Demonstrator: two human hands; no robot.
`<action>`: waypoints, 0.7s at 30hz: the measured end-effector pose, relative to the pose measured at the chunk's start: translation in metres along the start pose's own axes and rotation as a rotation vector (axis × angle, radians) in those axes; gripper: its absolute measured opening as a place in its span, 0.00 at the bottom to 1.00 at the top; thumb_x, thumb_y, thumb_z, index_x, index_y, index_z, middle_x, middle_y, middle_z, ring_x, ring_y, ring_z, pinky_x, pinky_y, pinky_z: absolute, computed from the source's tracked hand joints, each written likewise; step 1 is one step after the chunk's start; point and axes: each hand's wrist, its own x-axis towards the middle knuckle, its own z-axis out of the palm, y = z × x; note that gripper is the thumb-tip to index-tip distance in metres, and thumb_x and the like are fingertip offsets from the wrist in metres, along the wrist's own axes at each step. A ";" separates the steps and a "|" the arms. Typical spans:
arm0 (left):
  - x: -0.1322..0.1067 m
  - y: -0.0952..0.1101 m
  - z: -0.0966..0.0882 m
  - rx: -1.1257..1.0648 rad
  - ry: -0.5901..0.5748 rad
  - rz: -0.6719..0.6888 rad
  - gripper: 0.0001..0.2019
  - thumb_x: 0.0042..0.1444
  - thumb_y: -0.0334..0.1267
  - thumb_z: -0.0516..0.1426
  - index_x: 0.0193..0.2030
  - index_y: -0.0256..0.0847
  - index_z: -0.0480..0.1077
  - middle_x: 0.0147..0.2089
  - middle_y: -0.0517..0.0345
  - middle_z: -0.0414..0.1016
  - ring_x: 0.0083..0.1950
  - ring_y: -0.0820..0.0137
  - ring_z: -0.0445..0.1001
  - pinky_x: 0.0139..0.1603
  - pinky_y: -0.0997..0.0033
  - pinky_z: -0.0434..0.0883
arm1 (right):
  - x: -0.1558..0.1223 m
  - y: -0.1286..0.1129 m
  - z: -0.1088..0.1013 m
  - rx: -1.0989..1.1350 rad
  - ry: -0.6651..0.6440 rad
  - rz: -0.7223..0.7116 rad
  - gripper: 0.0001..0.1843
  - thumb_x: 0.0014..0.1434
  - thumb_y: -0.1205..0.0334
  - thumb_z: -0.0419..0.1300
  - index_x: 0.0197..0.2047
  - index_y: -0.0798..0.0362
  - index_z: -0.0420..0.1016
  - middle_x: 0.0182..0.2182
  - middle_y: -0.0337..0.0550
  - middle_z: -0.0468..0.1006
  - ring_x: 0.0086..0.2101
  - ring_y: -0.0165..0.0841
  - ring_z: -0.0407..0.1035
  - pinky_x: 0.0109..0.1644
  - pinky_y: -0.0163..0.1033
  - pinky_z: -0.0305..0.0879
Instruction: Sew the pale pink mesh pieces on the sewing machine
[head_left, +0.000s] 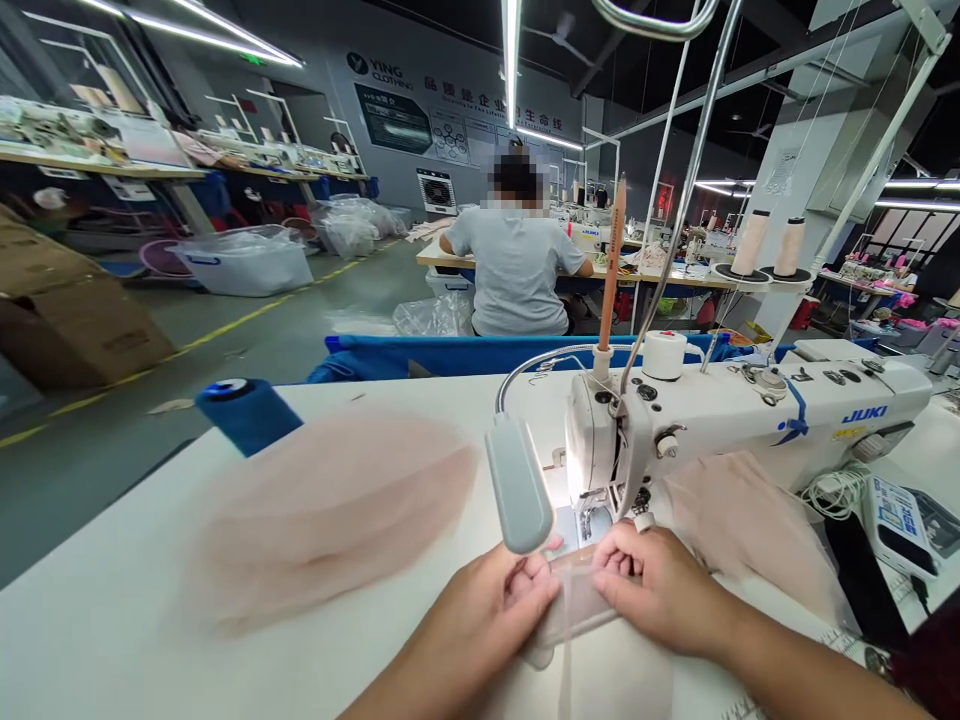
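In front of the sewing machine (750, 400), my left hand (517, 590) pinches the left side of a sheer pale pink fabric piece (574, 590). My right hand (645, 575) grips the same piece on its right, fingers curled. The fabric is stretched between both hands, just on the near side of the presser foot (589, 515), and a strip of it hangs toward me. A grey lamp head (517, 485) hangs over my left fingers and lights the needle area. More sheer pink fabric (337, 510) lies spread on the table to the left.
A blue thread cone (247, 415) lies at the table's left edge. Another pink fabric pile (750, 530) is right of the needle, under the machine arm. A white control box (900, 525) stands at right. Ahead, a person in a grey shirt (517, 270) sits facing away.
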 end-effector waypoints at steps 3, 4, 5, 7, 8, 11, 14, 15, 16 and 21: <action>0.000 0.005 0.002 -0.038 -0.056 0.058 0.18 0.61 0.58 0.56 0.38 0.45 0.75 0.31 0.60 0.75 0.34 0.62 0.73 0.36 0.66 0.69 | -0.004 0.000 -0.001 0.018 0.012 0.002 0.06 0.64 0.69 0.68 0.43 0.49 0.79 0.36 0.37 0.82 0.39 0.36 0.77 0.44 0.37 0.73; -0.001 0.008 0.002 -0.049 -0.066 0.066 0.18 0.62 0.58 0.56 0.37 0.46 0.75 0.30 0.61 0.74 0.33 0.62 0.72 0.35 0.66 0.69 | -0.004 0.000 0.001 0.024 0.013 -0.006 0.06 0.64 0.67 0.69 0.45 0.49 0.80 0.38 0.38 0.83 0.40 0.37 0.77 0.46 0.38 0.73; -0.002 0.012 0.003 -0.062 -0.073 0.068 0.18 0.63 0.58 0.56 0.36 0.46 0.75 0.28 0.61 0.73 0.32 0.63 0.71 0.34 0.67 0.68 | -0.004 0.000 0.003 0.031 0.016 -0.013 0.07 0.64 0.65 0.70 0.46 0.49 0.80 0.39 0.38 0.83 0.41 0.37 0.77 0.47 0.39 0.73; -0.004 0.017 0.004 -0.099 -0.069 0.057 0.19 0.62 0.59 0.57 0.34 0.46 0.73 0.27 0.62 0.70 0.30 0.64 0.70 0.32 0.68 0.67 | -0.002 0.000 0.007 0.046 0.036 -0.017 0.04 0.66 0.62 0.69 0.44 0.49 0.80 0.38 0.38 0.82 0.40 0.37 0.77 0.47 0.39 0.72; -0.004 0.018 0.004 -0.122 -0.074 0.046 0.18 0.61 0.59 0.58 0.33 0.46 0.72 0.27 0.63 0.70 0.29 0.65 0.70 0.32 0.68 0.67 | -0.002 -0.001 0.009 0.053 0.048 -0.013 0.03 0.67 0.62 0.68 0.42 0.49 0.79 0.37 0.38 0.82 0.39 0.37 0.77 0.46 0.39 0.71; -0.005 0.019 0.006 -0.199 -0.115 -0.002 0.17 0.59 0.58 0.59 0.35 0.46 0.71 0.27 0.65 0.69 0.28 0.66 0.70 0.32 0.69 0.68 | -0.002 -0.003 0.011 0.076 0.070 -0.011 0.06 0.69 0.63 0.65 0.38 0.49 0.76 0.34 0.37 0.79 0.37 0.36 0.75 0.44 0.39 0.67; -0.005 0.018 0.009 -0.229 -0.145 -0.036 0.18 0.59 0.59 0.59 0.37 0.45 0.71 0.27 0.66 0.68 0.28 0.67 0.68 0.31 0.69 0.67 | -0.004 -0.003 0.011 0.096 0.083 -0.049 0.05 0.68 0.64 0.64 0.37 0.48 0.75 0.33 0.37 0.78 0.37 0.36 0.74 0.44 0.39 0.65; -0.005 0.018 0.010 -0.227 -0.147 -0.046 0.19 0.59 0.59 0.59 0.36 0.45 0.70 0.27 0.66 0.68 0.28 0.67 0.67 0.31 0.69 0.67 | -0.005 -0.003 0.011 0.098 0.090 -0.061 0.05 0.68 0.64 0.64 0.37 0.48 0.75 0.33 0.37 0.78 0.36 0.36 0.74 0.44 0.40 0.65; -0.006 0.017 0.011 -0.219 -0.136 -0.054 0.19 0.59 0.60 0.59 0.35 0.45 0.69 0.26 0.67 0.67 0.28 0.68 0.66 0.31 0.70 0.66 | -0.006 -0.003 0.011 0.098 0.098 -0.070 0.05 0.68 0.64 0.64 0.37 0.48 0.74 0.33 0.37 0.78 0.36 0.36 0.73 0.44 0.40 0.64; -0.003 0.002 0.021 -0.148 -0.007 -0.019 0.16 0.56 0.56 0.59 0.31 0.46 0.66 0.26 0.67 0.62 0.27 0.69 0.61 0.27 0.72 0.61 | -0.006 0.000 0.012 0.087 0.129 -0.127 0.06 0.67 0.64 0.62 0.36 0.48 0.72 0.31 0.36 0.76 0.34 0.35 0.71 0.42 0.39 0.63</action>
